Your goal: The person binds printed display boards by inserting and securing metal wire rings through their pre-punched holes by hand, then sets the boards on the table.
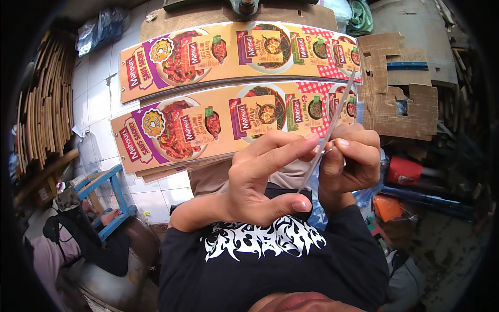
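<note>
A thin, clear plastic strip (pixel 332 119) is seen almost edge-on, slanting up and right above my lap. My left hand (pixel 260 179) grips it, with fingertips against its side and the thumb by its lower end. On the other side, my right hand (pixel 353 161) is closed in a pinch on a small shiny metal ring (pixel 327 151) at the strip. How far the ring passes through the strip is hidden by fingers. Beyond both hands lie a nearer long printed panel (pixel 218 140) and a farther printed panel (pixel 218 86), orange with food pictures.
Cut brown cardboard (pixel 377 99) sits right of the panels. A dark green metal tool (pixel 244 6) stands at the far edge. Stacked cardboard (pixel 47 104) and a blue frame (pixel 117 187) are on the left. A red object (pixel 404 170) and an orange packet (pixel 387 207) lie right.
</note>
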Motion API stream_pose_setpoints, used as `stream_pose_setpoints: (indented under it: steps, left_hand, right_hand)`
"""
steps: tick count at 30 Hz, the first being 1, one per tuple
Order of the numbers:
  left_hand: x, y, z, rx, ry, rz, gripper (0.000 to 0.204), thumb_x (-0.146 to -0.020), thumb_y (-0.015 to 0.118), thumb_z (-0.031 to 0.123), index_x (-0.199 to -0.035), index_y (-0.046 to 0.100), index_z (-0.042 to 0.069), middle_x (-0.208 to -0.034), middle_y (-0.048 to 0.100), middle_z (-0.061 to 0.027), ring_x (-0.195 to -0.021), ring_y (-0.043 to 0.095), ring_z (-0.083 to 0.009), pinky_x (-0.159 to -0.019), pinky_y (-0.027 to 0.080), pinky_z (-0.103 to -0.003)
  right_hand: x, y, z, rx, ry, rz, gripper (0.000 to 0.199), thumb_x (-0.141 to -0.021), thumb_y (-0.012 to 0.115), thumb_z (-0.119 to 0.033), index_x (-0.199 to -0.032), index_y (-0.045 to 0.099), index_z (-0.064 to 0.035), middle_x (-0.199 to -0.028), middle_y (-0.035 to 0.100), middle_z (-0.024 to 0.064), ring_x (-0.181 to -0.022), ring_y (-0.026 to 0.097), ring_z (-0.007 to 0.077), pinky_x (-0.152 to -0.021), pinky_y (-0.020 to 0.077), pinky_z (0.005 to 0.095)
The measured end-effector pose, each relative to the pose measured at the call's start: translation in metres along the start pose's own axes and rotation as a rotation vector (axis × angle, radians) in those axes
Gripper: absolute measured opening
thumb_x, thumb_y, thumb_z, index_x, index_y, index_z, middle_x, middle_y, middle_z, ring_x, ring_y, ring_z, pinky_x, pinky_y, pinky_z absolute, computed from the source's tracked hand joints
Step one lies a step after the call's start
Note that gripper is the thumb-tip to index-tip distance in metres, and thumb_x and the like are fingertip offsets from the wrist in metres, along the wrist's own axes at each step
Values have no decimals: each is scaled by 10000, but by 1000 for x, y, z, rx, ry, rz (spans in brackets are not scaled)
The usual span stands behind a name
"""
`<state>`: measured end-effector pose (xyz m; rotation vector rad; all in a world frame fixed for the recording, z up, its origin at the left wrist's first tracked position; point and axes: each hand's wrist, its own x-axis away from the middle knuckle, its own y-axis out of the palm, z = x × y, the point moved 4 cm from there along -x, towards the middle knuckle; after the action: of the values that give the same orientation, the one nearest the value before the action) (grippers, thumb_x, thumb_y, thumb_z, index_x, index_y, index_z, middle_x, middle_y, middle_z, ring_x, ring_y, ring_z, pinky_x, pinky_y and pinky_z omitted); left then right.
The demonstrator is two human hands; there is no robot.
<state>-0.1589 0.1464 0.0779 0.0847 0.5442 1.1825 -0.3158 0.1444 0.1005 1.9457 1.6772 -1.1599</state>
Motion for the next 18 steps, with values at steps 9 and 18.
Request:
stream_pose_setpoints:
  steps: [9, 18]
  left_hand:
    - [-40, 38, 10, -245, 209, -52, 289, -831, 664, 15, -1106, 629, -67, -898, 689, -167, -804, 689, -244, -720, 539, -308]
    - [-50, 46, 16, -387, 395, -5, 270, -715, 738, -75, -970, 675, -14, -825, 677, -136, -702, 686, -223, -595, 548, -290]
  right_hand:
    - [4, -35, 4, -130, 116, 266, 119, -877, 637, -53, -941, 539, -34, -814, 496, 51, -614, 506, 115, -550, 397, 251]
    - [4, -43, 7, -208, 90, 199, 136, -874, 650, -69, -943, 540, -28, -813, 489, 58, -620, 469, 106, -554, 396, 252]
